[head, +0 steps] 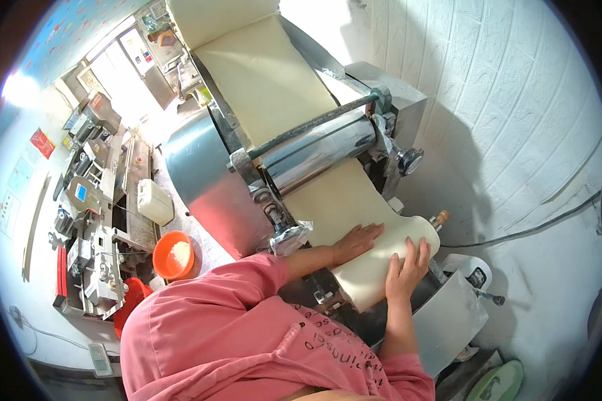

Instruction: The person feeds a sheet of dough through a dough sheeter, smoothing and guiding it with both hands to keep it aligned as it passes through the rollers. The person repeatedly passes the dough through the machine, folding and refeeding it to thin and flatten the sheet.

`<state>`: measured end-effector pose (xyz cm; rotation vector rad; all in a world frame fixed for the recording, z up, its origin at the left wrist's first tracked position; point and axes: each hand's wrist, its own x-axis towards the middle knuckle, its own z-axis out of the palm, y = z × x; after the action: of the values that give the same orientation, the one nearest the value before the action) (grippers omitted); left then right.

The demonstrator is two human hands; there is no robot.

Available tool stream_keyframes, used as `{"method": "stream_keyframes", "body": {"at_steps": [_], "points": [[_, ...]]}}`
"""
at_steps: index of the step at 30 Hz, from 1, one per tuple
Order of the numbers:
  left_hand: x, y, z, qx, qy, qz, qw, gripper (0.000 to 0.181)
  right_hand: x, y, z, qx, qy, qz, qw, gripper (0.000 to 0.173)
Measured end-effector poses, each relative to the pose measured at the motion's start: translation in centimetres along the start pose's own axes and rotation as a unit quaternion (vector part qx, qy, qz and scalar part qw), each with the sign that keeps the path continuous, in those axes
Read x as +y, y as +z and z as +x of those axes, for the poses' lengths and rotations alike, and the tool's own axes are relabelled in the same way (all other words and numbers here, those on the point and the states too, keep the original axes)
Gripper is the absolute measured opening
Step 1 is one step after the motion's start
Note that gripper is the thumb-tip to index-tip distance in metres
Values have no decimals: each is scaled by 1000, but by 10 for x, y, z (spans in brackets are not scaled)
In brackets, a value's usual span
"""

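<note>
A wide pale dough sheet [331, 193] comes out under the steel roller [326, 150] of a dough sheeting machine and winds into a thick dough roll [366, 280] in front of me. A rod with a wooden end [441, 217] sticks out at the roll's far right. My left hand [358, 244] lies flat on the dough where the sheet meets the roll, fingers pointing right. My right hand [406, 268] rests on top of the roll near its right end, fingers spread. Neither hand closes around anything. More dough [266, 75] lies on the feed slope behind the roller.
Black adjusting knobs [410, 161] flank the roller, the left one plastic-wrapped. A curved steel cover [200, 175] stands at the left. Beyond it are an orange basin [173, 255] with pale powder, a plastic jerrycan [154, 202] and other machines. A white wall [506, 125] bounds the right; a cable [521, 238] crosses there.
</note>
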<state>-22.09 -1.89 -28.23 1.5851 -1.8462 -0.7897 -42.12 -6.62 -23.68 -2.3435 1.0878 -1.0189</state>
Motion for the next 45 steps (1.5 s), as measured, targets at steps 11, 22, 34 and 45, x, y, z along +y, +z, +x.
{"method": "stream_keyframes", "body": {"at_steps": [11,22,34,45], "points": [[66,-14,1,0,63,-275,959,88,-2,1,0,21,-26,-27,999,55],[4,-2,0,11,-4,-12,1000,70,-2,-5,5,0,-10,-27,1000,48],[74,-33,-7,-12,66,-226,972,84,-6,-8,-5,2,-20,-87,996,57],[5,-2,-6,25,25,-46,998,78,-6,-4,1,41,-4,-22,999,49]]}}
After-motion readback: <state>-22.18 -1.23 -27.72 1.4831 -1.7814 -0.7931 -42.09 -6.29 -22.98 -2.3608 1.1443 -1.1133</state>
